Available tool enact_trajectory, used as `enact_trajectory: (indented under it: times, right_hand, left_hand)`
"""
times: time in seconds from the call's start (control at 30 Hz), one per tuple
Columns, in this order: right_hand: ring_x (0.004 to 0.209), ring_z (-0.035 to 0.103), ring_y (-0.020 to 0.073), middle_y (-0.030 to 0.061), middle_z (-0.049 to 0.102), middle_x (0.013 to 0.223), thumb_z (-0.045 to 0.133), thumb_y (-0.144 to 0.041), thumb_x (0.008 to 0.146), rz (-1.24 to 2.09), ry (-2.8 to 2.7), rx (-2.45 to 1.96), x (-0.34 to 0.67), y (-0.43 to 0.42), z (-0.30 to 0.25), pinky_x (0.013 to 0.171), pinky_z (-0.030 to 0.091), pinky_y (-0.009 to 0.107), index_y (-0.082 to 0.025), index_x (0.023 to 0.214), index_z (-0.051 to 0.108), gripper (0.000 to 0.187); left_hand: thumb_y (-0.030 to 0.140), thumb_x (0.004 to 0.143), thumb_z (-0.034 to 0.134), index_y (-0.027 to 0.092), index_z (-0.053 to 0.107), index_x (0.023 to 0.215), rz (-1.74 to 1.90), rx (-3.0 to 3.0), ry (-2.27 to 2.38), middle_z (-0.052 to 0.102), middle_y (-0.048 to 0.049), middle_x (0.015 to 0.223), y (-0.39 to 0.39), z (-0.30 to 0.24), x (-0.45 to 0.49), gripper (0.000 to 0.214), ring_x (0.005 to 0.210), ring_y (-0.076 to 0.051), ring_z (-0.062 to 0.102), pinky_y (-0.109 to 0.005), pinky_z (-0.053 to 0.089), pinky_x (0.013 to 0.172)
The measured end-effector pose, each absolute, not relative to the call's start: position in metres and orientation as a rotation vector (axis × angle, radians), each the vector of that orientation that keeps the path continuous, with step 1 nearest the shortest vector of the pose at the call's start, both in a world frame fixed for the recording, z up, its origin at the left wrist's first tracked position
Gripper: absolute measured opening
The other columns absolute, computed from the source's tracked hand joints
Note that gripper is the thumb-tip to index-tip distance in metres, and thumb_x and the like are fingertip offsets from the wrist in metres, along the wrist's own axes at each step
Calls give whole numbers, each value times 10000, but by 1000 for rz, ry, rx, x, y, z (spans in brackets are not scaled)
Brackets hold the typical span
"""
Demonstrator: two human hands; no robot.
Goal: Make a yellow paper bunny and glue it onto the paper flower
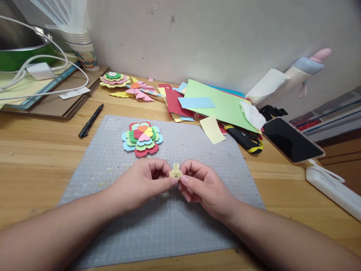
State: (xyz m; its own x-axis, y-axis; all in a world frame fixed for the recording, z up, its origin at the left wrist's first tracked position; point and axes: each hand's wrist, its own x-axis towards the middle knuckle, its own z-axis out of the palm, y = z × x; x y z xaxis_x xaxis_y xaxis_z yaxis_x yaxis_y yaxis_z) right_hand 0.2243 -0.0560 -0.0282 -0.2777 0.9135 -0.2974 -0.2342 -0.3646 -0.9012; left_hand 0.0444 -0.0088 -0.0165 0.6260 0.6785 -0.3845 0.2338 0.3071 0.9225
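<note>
A small pale-yellow folded paper rabbit [175, 173] with two upright ears and a drawn black face is pinched between both hands. My left hand [143, 177] grips its left edge between thumb and forefinger. On its right edge, my right hand [204, 186] closes thumb and fingertips, the other fingers curled. Both hands are over the grey cutting mat [135, 233]. Just beyond my left hand lies a layered paper flower [142, 138] in red, green, blue, yellow and pink.
A black pen [91, 121] lies left of the mat. Behind are paper flowers [114, 80], coloured paper sheets [220, 99] and a cream paper piece [212, 130]. A black-and-yellow cutter [244, 139], phone [291, 138] and white power strip [332, 188] sit right; stacked paper cups [84, 52] stand back left.
</note>
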Motion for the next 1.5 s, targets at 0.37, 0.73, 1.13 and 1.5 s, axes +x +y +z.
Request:
enact_trajectory:
  times: [0.37,0.73,1.13,1.5]
  right_hand:
    - [389,427,33,-72,551,557,713,-390,803,1689,-978,-1134,224,-58,-29,374,215,179,-185,722,515,296]
    - [399,458,46,-60,585,580,734,-385,781,1758,-938,-1079,226,-57,-31,380,211,191,-191,720,536,283]
    - [471,447,75,-58,516,590,681,-332,830,1459,-1225,-1129,227,-60,-28,461,370,226,-205,741,570,191]
    - [729,631,159,31,674,848,570,-118,897,678,-1879,-877,241,-63,-11,618,518,301,-301,1099,651,284]
  left_hand:
    - [434,770,612,175,549,730,395,1314,931,449,67,566,-7,-10,46,269,531,-90,371,-233,269,514]
    - [371,794,614,172,580,696,482,1330,827,498,27,680,-5,-14,41,224,650,-116,424,-260,334,613]
    - [346,800,613,182,610,759,511,1351,812,559,6,740,-6,-14,42,170,683,-127,488,-262,395,625]
    - [71,846,540,291,719,969,943,2099,611,670,-21,884,-23,-9,29,309,754,-122,607,-234,487,695]
